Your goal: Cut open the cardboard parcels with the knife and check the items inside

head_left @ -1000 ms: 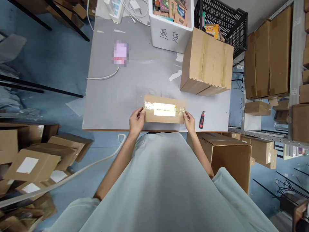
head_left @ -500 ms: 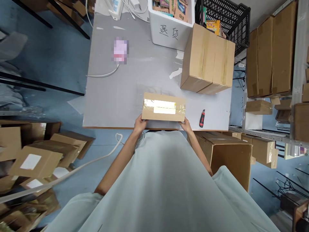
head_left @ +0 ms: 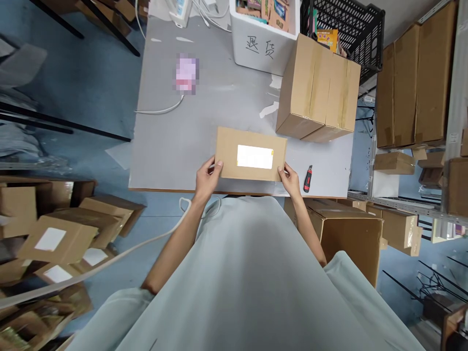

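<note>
A flat brown cardboard box (head_left: 227, 146) with a white label (head_left: 255, 157) is held over the front of the grey table (head_left: 164, 151). My left hand (head_left: 208, 179) grips its left end, thumb on the facing side and fingers behind. At the lower right corner my right hand (head_left: 290, 179) is closed on the same box, thumb also in front. The fingers behind the box are partly hidden. A red and black box cutter (head_left: 307, 179) lies on the table just right of my right hand.
Two taped cartons (head_left: 318, 87) stand at the table's right, near a white bin (head_left: 261, 51) and a black crate (head_left: 351, 34). A cable runs to a pixelated pink device (head_left: 186, 73). An open carton (head_left: 351, 243) sits below right; boxes (head_left: 58, 241) pile up at left.
Both hands have turned the box, so a broad labelled face shows instead of the narrower taped one. The thumbs now rest on this face. The view has shifted slightly.
</note>
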Demonstrator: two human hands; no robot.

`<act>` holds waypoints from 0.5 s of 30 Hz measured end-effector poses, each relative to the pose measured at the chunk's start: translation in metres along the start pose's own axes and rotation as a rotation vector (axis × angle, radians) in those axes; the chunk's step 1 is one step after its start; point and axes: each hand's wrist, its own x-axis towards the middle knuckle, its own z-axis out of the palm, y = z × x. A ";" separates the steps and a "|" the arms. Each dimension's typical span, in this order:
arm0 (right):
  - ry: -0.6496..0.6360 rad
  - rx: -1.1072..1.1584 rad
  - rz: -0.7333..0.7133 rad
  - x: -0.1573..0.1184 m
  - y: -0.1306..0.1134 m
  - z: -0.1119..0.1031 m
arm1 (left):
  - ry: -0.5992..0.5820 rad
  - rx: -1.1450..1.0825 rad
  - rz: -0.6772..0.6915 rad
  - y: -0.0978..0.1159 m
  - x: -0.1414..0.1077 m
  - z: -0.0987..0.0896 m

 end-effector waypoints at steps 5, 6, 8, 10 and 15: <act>-0.034 -0.006 0.055 0.007 0.017 0.012 | -0.002 0.030 -0.084 -0.015 0.004 0.003; -0.040 -0.012 0.075 0.007 0.021 0.014 | 0.001 0.038 -0.117 -0.019 0.005 0.004; -0.057 -0.004 0.099 0.006 0.029 0.018 | 0.011 0.047 -0.162 -0.027 0.005 0.006; -0.063 0.030 0.115 0.002 0.036 0.018 | 0.036 0.045 -0.161 -0.034 0.004 0.006; 0.057 0.115 0.335 -0.015 0.055 0.016 | 0.060 0.026 -0.166 -0.050 -0.002 -0.001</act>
